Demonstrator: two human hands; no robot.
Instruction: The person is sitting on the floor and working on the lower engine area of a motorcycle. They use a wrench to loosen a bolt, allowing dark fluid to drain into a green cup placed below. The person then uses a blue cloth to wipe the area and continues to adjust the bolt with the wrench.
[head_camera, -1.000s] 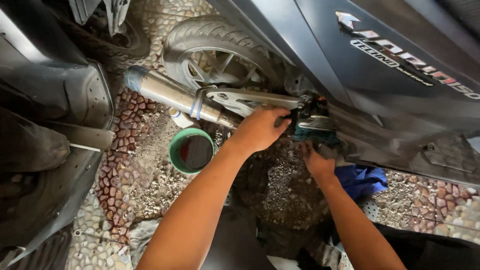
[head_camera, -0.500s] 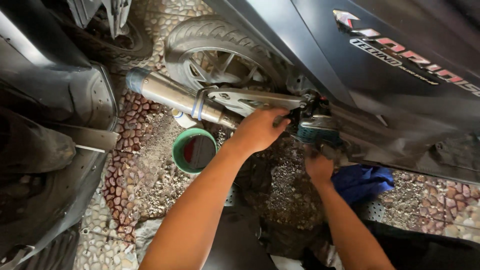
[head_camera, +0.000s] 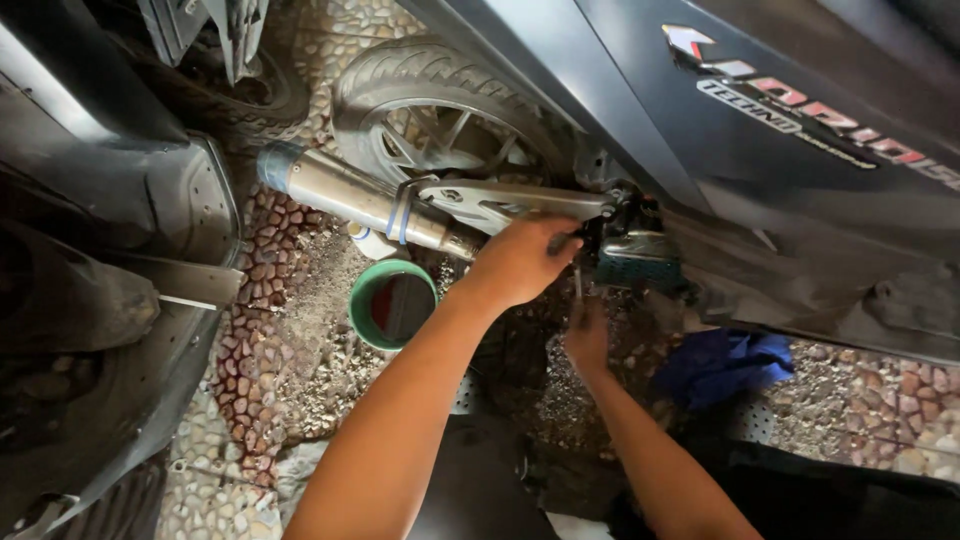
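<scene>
The engine casing (head_camera: 635, 255) sits low under the scooter's dark side panel (head_camera: 800, 150), just behind the rear wheel (head_camera: 440, 120), so both hands reach in from below. The left hand (head_camera: 520, 262) curls against the casing's edge, its grip pressed together on a small part I cannot make out. Just beneath it, the right hand (head_camera: 587, 335) pinches a thin metal tool (head_camera: 578, 285), held upright to reach the underside. A green bowl (head_camera: 392, 303) stands left of the grips under the exhaust pipe (head_camera: 360, 200); a blue rag (head_camera: 720, 362) lies to their right on the pebble floor (head_camera: 300, 340).

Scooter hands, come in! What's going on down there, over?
Left hand on the engine parts by the exhaust pipe. Right hand just below, grip unclear. Green bowl close beside the left forearm.
</scene>
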